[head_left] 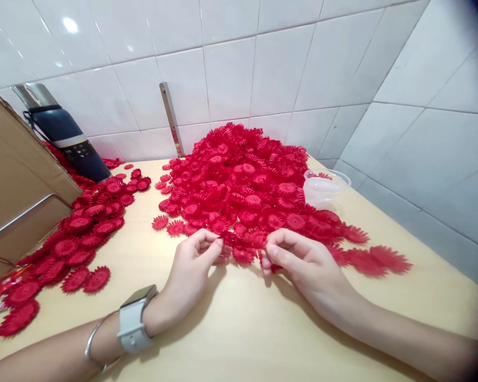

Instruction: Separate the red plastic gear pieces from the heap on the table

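Note:
A big heap of red fringed discs [247, 170], like petal rings for artificial flowers, lies on the table in front of me. At its near edge my left hand [197, 260] is closed in a pinch, thumb against the fingers. My right hand [298, 265] pinches in the same way a short distance to the right. Between the two sets of fingertips runs a red fringed piece [245, 241], apparently gripped at both ends. It overlaps the heap visually, so its exact outline is hard to make out.
More red discs [75, 239] spread along the left beside a cardboard box [19, 159]. A dark blue bottle [74, 138] leans there. Behind the heap a metal strip [170, 116] stands against the tiled wall [231, 74]. A clear plastic bowl [322, 191] sits at the right.

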`<state>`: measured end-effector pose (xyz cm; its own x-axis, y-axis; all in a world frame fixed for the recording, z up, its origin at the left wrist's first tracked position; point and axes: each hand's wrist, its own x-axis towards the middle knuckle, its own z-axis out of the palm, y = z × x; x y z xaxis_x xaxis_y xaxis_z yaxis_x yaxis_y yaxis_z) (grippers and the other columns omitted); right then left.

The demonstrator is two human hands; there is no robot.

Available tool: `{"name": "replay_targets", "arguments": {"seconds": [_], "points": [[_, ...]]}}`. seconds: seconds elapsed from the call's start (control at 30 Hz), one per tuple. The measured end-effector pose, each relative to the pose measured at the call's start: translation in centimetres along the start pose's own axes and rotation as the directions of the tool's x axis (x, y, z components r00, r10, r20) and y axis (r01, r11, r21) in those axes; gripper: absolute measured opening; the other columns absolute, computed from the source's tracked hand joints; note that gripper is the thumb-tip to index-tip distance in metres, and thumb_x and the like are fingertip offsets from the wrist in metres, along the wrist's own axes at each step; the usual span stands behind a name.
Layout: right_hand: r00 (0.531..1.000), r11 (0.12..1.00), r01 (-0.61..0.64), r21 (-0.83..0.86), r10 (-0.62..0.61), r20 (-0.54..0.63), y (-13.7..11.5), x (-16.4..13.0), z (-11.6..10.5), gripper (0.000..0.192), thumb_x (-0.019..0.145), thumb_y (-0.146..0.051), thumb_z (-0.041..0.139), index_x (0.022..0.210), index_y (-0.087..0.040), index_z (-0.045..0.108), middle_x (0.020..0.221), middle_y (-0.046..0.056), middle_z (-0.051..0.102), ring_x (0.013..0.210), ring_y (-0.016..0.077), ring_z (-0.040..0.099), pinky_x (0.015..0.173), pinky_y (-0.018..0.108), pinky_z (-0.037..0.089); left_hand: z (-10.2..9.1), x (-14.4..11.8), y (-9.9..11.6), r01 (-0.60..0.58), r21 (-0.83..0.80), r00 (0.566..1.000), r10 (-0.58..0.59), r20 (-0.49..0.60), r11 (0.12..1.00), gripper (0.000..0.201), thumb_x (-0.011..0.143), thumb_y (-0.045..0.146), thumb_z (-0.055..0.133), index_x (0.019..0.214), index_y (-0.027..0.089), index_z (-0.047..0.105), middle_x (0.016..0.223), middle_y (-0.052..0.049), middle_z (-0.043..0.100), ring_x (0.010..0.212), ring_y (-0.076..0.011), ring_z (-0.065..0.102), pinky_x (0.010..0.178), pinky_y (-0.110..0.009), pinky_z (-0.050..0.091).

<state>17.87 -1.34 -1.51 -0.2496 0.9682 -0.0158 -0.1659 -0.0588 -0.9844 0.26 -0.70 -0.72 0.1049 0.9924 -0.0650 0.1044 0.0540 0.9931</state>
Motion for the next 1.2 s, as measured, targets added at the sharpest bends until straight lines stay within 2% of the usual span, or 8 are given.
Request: {"name": "replay_targets", "arguments": {"seconds": [0.17,0.37,0.43,0.53,0.6,0.7,0.83,1.2], "points": [[0.997,0.999,0.021,0.037,-0.018,-0.074,0.2,0.0,-0.4,0.016,0.078,-0.031,0.057,0.070,-0.018,0.051,0.058,-0.001,0.054,0.056,0.0113,0.050,0.051,0.023,0.044,-0.3,0.7,0.0,0.032,-0.124,0.987,-0.051,-0.150,0.992,0.013,0.077,0.022,0.053,0.067,0.014,0.049,0.065,0.002,0.055,0.064,-0.0118,0.059,0.068,-0.028,0.049],[0.964,0.988,0.091,-0.126,-0.119,-0.239,-0.4,-0.1,0.3,0.014,0.079,-0.034,0.055,0.081,-0.022,0.050,0.071,-0.001,0.052,0.056,0.0104,0.049,0.045,0.020,0.043,-0.2,0.5,0.2,0.018,-0.119,0.996,-0.029,-0.089,0.993,0.014,0.077,0.027,0.055,0.073,0.014,0.051,0.070,0.001,0.058,0.067,-0.0129,0.060,0.069,-0.028,0.050],[0.957,0.958,0.177,-0.223,-0.221,-0.187,-0.4,-0.4,0.4,0.010,0.079,-0.030,0.055,0.084,-0.023,0.051,0.079,0.001,0.053,0.063,0.0122,0.052,0.051,0.022,0.045,-0.1,0.1,0.3,0.000,-0.057,0.999,-0.002,-0.046,0.998,0.015,0.078,0.029,0.054,0.075,0.015,0.054,0.074,0.000,0.059,0.071,-0.0138,0.060,0.070,-0.028,0.049],[0.926,0.862,0.359,-0.358,-0.378,0.019,-0.2,-0.9,0.4,0.006,0.080,-0.021,0.052,0.086,-0.023,0.053,0.080,0.002,0.055,0.071,0.0152,0.053,0.061,0.026,0.046,0.3,-0.6,0.5,-0.043,0.047,0.998,0.041,0.041,0.998,0.013,0.079,0.029,0.053,0.079,0.016,0.057,0.077,-0.001,0.061,0.075,-0.0156,0.060,0.071,-0.027,0.048],[0.906,0.805,0.418,-0.420,-0.403,0.130,-0.1,-1.1,0.3,0.008,0.081,-0.019,0.051,0.087,-0.022,0.055,0.079,0.003,0.057,0.072,0.0163,0.054,0.063,0.028,0.045,0.5,-1.0,0.7,-0.065,0.079,0.991,0.055,0.121,0.995,0.013,0.080,0.028,0.052,0.082,0.017,0.059,0.079,-0.002,0.063,0.076,-0.0162,0.060,0.068,-0.025,0.048],[0.942,0.805,0.334,-0.490,-0.299,0.151,-0.2,-0.9,0.3,0.007,0.082,-0.021,0.050,0.084,-0.021,0.057,0.076,0.003,0.060,0.069,0.0162,0.056,0.061,0.028,0.044,0.6,-1.4,1.0,-0.068,0.052,0.978,0.056,0.200,0.996,0.014,0.082,0.027,0.050,0.084,0.017,0.060,0.080,-0.003,0.063,0.075,-0.0161,0.059,0.067,-0.024,0.047],[0.986,0.895,0.158,-0.417,-0.123,0.109,-0.5,-0.3,0.3,0.010,0.082,-0.027,0.051,0.079,-0.019,0.057,0.069,0.001,0.060,0.065,0.0147,0.056,0.058,0.025,0.044,0.5,-1.3,1.0,-0.029,0.024,0.975,0.023,0.220,0.999,0.014,0.081,0.027,0.051,0.083,0.016,0.061,0.080,-0.003,0.063,0.077,-0.0164,0.059,0.070,-0.025,0.047],[0.994,0.971,0.042,-0.235,-0.017,0.108,-0.9,0.0,0.4,0.012,0.078,-0.028,0.056,0.072,-0.018,0.060,0.064,-0.001,0.059,0.061,0.0123,0.057,0.057,0.023,0.046,0.4,-0.5,0.9,0.038,-0.013,0.981,-0.035,0.193,0.999,0.008,0.073,0.022,0.061,0.077,0.015,0.062,0.071,-0.002,0.064,0.066,-0.0131,0.058,0.061,-0.022,0.045]]}}
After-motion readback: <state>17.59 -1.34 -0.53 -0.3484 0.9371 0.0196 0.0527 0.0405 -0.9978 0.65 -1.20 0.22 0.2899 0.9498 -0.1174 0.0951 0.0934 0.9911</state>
